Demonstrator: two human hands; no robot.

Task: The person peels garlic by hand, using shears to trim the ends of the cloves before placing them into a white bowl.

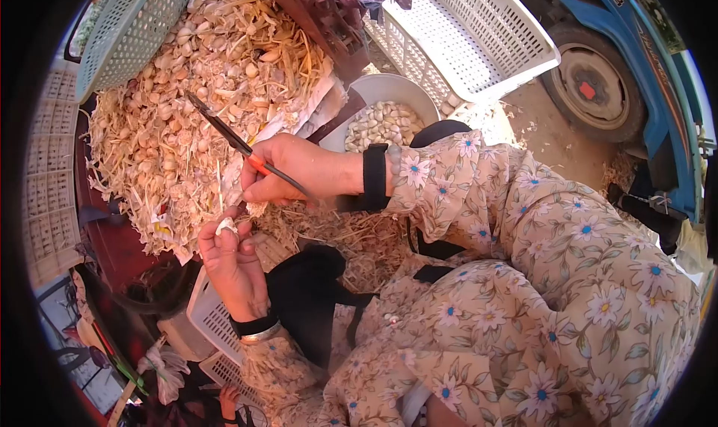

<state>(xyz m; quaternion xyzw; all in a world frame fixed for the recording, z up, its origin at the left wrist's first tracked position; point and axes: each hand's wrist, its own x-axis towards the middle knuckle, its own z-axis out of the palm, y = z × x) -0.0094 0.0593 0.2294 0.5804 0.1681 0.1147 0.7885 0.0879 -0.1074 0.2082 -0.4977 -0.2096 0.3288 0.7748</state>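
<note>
My right hand (288,169) is closed around long dark-bladed scissors (221,126) with orange and black handles, their tips pointing up and left over the heap. Just below, my left hand (233,266) pinches a small whitish garlic piece (226,226) between thumb and fingers. The fingertips of both hands are close together; the fingers partly hide the garlic. Beyond them spreads a large heap of garlic (176,139), with loose cloves, bulbs, dry stalks and papery skins. A pale bowl (420,90) holding peeled-looking garlic cloves (383,124) stands beyond my right wrist.
A white slotted crate (479,38) stands at the upper right, a pale green one (138,34) at the upper left. A blue vehicle's wheel (594,87) is at the right. Dry skins (366,247) litter the ground. Another person's hand (229,401) shows at the bottom.
</note>
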